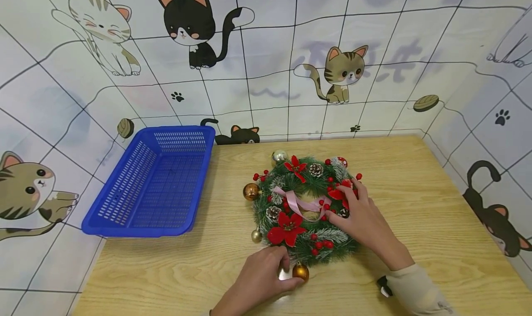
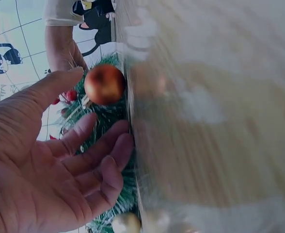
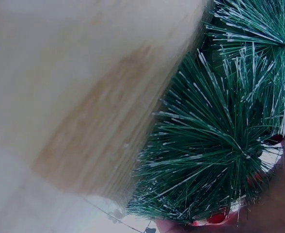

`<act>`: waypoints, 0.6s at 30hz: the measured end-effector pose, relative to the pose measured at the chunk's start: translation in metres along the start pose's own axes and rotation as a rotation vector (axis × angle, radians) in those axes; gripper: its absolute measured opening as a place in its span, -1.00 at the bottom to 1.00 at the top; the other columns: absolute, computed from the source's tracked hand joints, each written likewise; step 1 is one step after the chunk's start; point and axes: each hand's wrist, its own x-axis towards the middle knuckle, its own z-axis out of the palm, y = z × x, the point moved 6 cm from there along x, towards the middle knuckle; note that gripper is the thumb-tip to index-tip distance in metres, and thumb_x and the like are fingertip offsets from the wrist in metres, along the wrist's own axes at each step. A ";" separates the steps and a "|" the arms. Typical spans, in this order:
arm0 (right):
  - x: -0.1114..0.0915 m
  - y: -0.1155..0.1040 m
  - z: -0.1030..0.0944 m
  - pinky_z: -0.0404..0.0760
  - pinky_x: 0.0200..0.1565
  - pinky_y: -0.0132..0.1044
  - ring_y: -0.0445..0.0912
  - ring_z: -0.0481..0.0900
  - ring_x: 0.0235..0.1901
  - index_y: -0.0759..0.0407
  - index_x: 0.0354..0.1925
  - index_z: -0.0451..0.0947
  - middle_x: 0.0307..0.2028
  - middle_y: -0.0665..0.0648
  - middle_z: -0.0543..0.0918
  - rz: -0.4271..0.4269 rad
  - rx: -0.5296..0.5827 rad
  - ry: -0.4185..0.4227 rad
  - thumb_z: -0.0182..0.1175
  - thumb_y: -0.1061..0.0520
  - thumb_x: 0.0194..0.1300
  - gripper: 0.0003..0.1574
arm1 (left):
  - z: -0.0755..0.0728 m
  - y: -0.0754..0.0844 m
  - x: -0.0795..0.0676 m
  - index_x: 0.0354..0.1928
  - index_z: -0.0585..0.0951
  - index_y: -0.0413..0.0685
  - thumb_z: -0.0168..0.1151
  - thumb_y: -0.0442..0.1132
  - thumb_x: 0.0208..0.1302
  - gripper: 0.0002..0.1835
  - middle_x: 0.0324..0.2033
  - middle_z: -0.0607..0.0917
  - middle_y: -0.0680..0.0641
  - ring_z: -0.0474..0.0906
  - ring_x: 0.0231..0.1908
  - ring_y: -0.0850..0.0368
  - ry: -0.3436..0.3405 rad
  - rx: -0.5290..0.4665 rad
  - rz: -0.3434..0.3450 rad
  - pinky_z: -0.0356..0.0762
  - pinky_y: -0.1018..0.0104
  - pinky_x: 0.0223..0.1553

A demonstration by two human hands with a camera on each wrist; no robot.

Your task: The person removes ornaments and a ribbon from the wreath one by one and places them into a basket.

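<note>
A green Christmas wreath [image 1: 332, 235] lies on the table, dressed with red poinsettias, berries, pinecones and a pink ribbon [image 1: 293, 202]. My right hand [image 1: 367, 223] grips its right side, thumb toward the inner opening and fingers over the red flower there. At the near edge, my left hand [image 1: 266, 274] has its thumb beside an orange bauble [image 1: 301, 272]. The left wrist view shows this bauble [image 2: 105, 84] by the thumb tip, with the other fingers loosely bent below it against the greenery. Wreath needles [image 3: 205, 141] fill much of the right wrist view.
A blue plastic basket [image 1: 197, 186] stands at the left of the wooden table [image 1: 415, 191]. More baubles hang on the wreath's left side: a copper one [image 1: 251, 191], a small gold one [image 1: 256, 235] and a silver one [image 1: 280, 157]. Cat-patterned walls [image 1: 270, 52] enclose the table.
</note>
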 end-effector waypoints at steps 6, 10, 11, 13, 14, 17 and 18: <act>0.001 0.000 0.000 0.41 0.17 0.62 0.68 0.35 0.31 0.18 0.58 0.30 0.66 0.46 -0.06 0.011 -0.006 0.005 0.34 -0.36 0.44 0.04 | 0.002 0.001 0.000 -0.23 0.64 0.11 0.62 0.24 0.22 -0.55 -0.45 0.51 0.28 0.36 -0.45 0.44 0.043 -0.026 -0.019 0.40 0.44 -0.42; 0.001 0.000 0.000 0.40 0.18 0.62 0.68 0.37 0.28 0.19 0.58 0.30 0.66 0.47 -0.06 0.015 -0.006 0.009 0.34 -0.37 0.44 0.05 | 0.006 0.001 0.000 -0.10 0.63 0.08 0.62 0.23 0.23 -0.51 -0.44 0.52 0.27 0.37 -0.46 0.42 0.033 -0.062 -0.050 0.44 0.40 -0.41; 0.001 0.000 0.000 0.40 0.18 0.63 0.69 0.37 0.28 0.19 0.58 0.30 0.66 0.47 -0.06 0.015 -0.005 0.008 0.34 -0.37 0.44 0.05 | 0.007 0.001 0.000 -0.08 0.62 0.08 0.62 0.22 0.23 -0.50 -0.44 0.51 0.26 0.36 -0.47 0.40 0.025 -0.076 -0.061 0.43 0.39 -0.42; 0.001 0.000 0.001 0.41 0.16 0.63 0.69 0.39 0.26 0.21 0.58 0.30 0.65 0.49 -0.05 0.013 -0.005 0.009 0.34 -0.37 0.44 0.06 | 0.009 0.002 0.000 -0.05 0.58 0.07 0.63 0.19 0.23 -0.48 -0.44 0.50 0.25 0.36 -0.49 0.38 0.009 -0.113 -0.083 0.43 0.37 -0.42; 0.001 0.000 0.001 0.41 0.16 0.62 0.70 0.39 0.25 0.21 0.58 0.30 0.65 0.49 -0.05 0.012 -0.005 0.010 0.35 -0.37 0.44 0.06 | 0.009 0.002 0.000 -0.04 0.57 0.07 0.64 0.17 0.23 -0.48 -0.44 0.49 0.25 0.35 -0.50 0.37 0.005 -0.128 -0.091 0.43 0.36 -0.42; 0.000 -0.001 0.001 0.42 0.14 0.62 0.70 0.41 0.23 0.21 0.57 0.30 0.65 0.49 -0.04 0.011 -0.002 0.013 0.35 -0.37 0.45 0.06 | 0.012 0.002 0.000 -0.03 0.52 0.06 0.65 0.13 0.23 -0.45 -0.45 0.49 0.23 0.35 -0.52 0.35 0.006 -0.161 -0.098 0.44 0.36 -0.42; 0.000 -0.001 0.002 0.41 0.15 0.62 0.70 0.41 0.23 0.21 0.57 0.31 0.65 0.49 -0.04 0.011 -0.002 0.016 0.34 -0.37 0.45 0.05 | 0.013 0.002 0.001 -0.02 0.51 0.05 0.65 0.13 0.23 -0.44 -0.45 0.48 0.23 0.35 -0.53 0.34 0.008 -0.167 -0.098 0.44 0.35 -0.43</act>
